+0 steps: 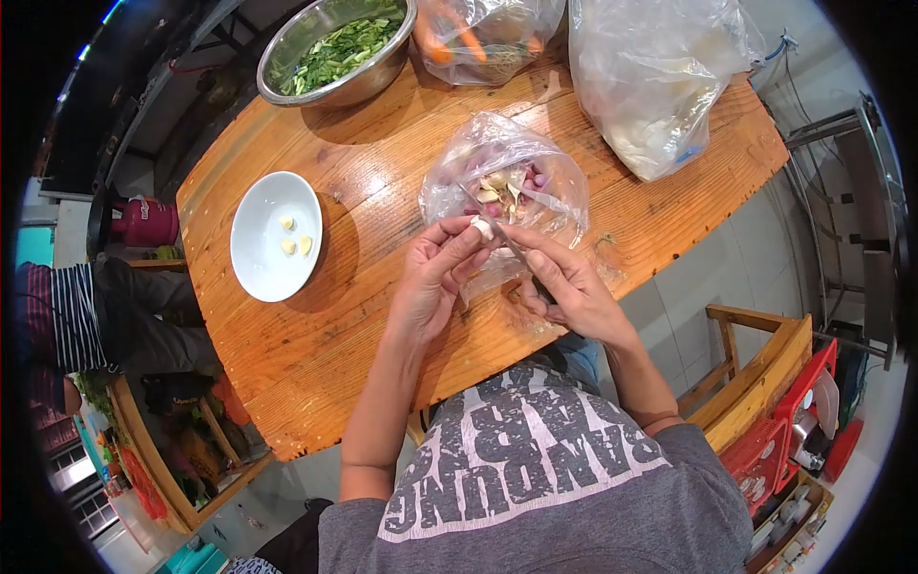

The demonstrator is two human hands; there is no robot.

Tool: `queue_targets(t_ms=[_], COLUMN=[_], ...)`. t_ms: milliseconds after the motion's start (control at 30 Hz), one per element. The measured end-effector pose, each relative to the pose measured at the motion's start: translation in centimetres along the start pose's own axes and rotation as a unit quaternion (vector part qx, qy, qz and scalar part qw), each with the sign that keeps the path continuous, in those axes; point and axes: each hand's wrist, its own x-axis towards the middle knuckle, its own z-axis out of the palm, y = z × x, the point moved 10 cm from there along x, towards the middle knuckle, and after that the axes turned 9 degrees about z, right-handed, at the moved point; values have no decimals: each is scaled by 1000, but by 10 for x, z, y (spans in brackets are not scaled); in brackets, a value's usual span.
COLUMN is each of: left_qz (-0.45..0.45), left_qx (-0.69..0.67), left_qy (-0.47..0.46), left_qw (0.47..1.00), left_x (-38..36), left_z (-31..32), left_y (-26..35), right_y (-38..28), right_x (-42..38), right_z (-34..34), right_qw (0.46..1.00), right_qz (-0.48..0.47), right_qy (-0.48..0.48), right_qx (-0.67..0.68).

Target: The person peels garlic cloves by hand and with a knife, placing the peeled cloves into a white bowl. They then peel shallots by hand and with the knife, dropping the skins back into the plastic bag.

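Between the thumb and fingers of my left hand [437,273] is a pale garlic clove [484,228]. My right hand [564,287] grips a small knife [512,245], its blade against the clove. Just beyond both hands lies an open clear plastic bag [559,182] with shallots [537,180] and garlic pieces [495,182] inside. To the left, a white bowl [271,261] holds several peeled cloves [288,247].
A metal bowl of chopped greens [349,53] stands at the table's far left. Beside it are a bag of carrots [464,38] and a large plastic bag [655,86]. Another person [134,311] stands left of the wooden table [316,383]. A wooden chair [755,373] is at right.
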Motion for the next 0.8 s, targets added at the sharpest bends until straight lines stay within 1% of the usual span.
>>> queue_targets(t_ms=[100,300,400,467,533,567,633,800], left_qz=[8,12,19,22,22,19,15,-1], left_qx=[-15,-5,-8,-6,-3,0,4,11], left_qy=[-5,12,19,16,17,18,15,-1], left_qw=[1000,1000,1000,1000,1000,1000,1000,1000], left_x=[-1,0,0,0,-1,-1,0,-3], left_z=[0,-6,-4,-1,-1,-2,-1,7], left_y=[1,0,2,4,4,4,2,4], right_y=[-5,-8,-9,-13,-13,-11,-4,6], right_x=[-1,-1,0,3,3,1,1,-4], right_z=[6,4,2,1,2,4,3,3], right_qw=[1000,997,993,987,992,998,1000,992], right_qz=[-14,-25,-30,-100,-95,-55,-9,52], right_qy=[-11,36,42,49,38,24,1,-47], right_qx=[-8,-63,-109,-112,-74,-33,22,101])
